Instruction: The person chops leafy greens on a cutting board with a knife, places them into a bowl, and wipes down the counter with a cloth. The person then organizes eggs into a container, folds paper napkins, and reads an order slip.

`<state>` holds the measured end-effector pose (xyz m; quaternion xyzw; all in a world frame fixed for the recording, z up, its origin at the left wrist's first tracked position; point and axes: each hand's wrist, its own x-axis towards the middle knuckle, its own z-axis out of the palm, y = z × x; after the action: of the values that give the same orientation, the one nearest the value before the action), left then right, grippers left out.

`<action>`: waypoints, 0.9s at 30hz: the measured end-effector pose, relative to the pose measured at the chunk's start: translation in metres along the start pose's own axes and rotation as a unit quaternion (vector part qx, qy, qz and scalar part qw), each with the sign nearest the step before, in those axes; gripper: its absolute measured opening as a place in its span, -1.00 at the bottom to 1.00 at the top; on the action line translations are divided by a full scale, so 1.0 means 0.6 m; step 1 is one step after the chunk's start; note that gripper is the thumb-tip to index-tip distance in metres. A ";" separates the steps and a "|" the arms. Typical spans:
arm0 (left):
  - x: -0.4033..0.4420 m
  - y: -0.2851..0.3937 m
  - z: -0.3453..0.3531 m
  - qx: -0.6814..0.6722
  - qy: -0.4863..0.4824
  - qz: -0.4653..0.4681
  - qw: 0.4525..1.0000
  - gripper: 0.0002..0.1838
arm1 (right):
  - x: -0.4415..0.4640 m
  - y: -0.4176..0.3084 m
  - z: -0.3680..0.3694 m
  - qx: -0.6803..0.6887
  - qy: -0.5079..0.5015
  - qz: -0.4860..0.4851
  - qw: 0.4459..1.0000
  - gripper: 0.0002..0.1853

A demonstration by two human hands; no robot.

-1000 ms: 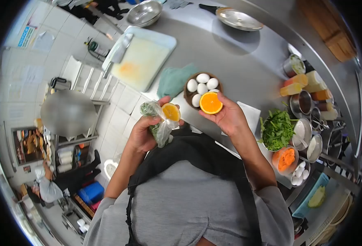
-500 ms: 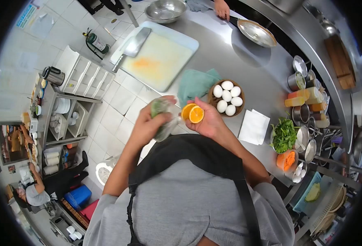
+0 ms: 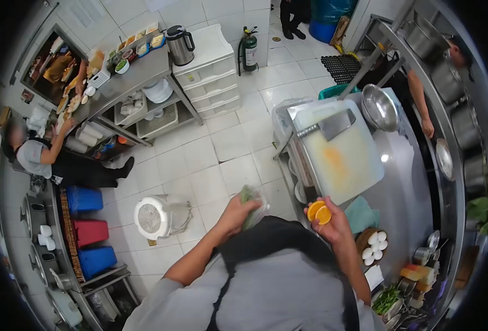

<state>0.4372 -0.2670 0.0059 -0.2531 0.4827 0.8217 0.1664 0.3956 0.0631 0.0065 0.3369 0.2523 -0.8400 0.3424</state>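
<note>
My left hand (image 3: 234,215) is closed round a clear plastic bag (image 3: 253,208) with something green inside; I cannot make out what the green is. Two orange halves (image 3: 319,212) rest in my right hand (image 3: 337,227), cut faces showing, my fingers curled about them. Just right of that hand lies a green cloth (image 3: 361,215) on the steel counter (image 3: 407,190). A bowl of white eggs (image 3: 374,245) sits beside the cloth. Beyond my right hand is a white cutting board (image 3: 360,165), stained orange, with a cleaver (image 3: 337,126) on it.
A metal bowl (image 3: 380,107) stands past the board. Near the stove, a co-worker's hand (image 3: 427,128) is by a pan (image 3: 444,159). A white stool (image 3: 161,216) stands on the tiled floor to my left. Another person (image 3: 62,151) works at the far-left counter.
My view has swung left, bringing more of the floor and the left shelves into sight. My hands have moved apart, the bag and the orange halves still in them.
</note>
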 end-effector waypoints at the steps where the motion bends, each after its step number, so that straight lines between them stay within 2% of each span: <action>1: 0.003 -0.009 -0.018 0.002 0.026 0.014 1.000 -0.75 | 0.007 -0.029 0.033 -0.019 -0.016 -0.018 1.000 -0.68; 5: 0.032 0.018 -0.061 -0.062 0.087 0.011 0.994 -0.84 | 0.004 -0.158 0.187 -0.132 -0.075 -0.165 0.975 -0.74; 7: 0.051 0.031 -0.075 -0.089 0.117 0.017 0.989 -0.82 | 0.032 -0.220 0.254 -0.187 -0.094 -0.235 0.949 -0.74; 10: 0.080 0.070 -0.076 -0.124 0.166 0.016 0.978 -0.82 | 0.115 -0.289 0.316 -0.195 -0.082 -0.224 0.951 -0.73; 13: 0.107 0.103 -0.086 -0.142 0.219 0.004 0.965 -0.84 | 0.219 -0.345 0.345 -0.128 -0.083 -0.135 0.979 -0.72; 16: 0.109 0.131 -0.114 -0.138 0.292 -0.010 0.946 -0.82 | 0.306 -0.395 0.351 -0.077 -0.087 -0.105 0.988 -0.71; 19: 0.104 0.122 -0.166 0.046 0.361 0.022 0.931 -0.76 | 0.382 -0.442 0.349 -0.113 -0.064 -0.171 0.977 -0.66; 22: 0.092 0.105 -0.192 0.082 0.411 -0.027 0.907 -0.72 | 0.449 -0.501 0.349 -0.199 0.029 -0.220 0.954 -0.66; 23: 0.075 0.070 -0.231 0.144 0.420 -0.101 0.890 -0.71 | 0.434 -0.514 0.388 -0.260 0.040 -0.351 0.899 -0.65; 24: 0.062 0.036 -0.270 0.204 0.427 -0.172 0.864 -0.71 | 0.407 -0.535 0.430 -0.320 0.048 -0.472 0.820 -0.63; 25: 0.049 0.002 -0.310 0.260 0.424 -0.243 0.833 -0.70 | 0.340 -0.547 0.505 -0.380 0.095 -0.546 0.741 -0.66; 26: 0.033 -0.020 -0.329 0.308 0.404 -0.299 0.808 -0.70 | 0.304 -0.571 0.531 -0.380 0.077 -0.655 0.649 -0.71; 27: 0.022 -0.031 -0.335 0.341 0.378 -0.339 0.791 -0.70 | 0.265 -0.581 0.577 -0.362 -0.019 -0.772 0.522 -0.75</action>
<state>0.4876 -0.4342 -0.0967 -0.6181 0.6391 0.3330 0.3139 -0.0858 -0.0052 0.1799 -0.1594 0.6894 -0.6178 -0.3431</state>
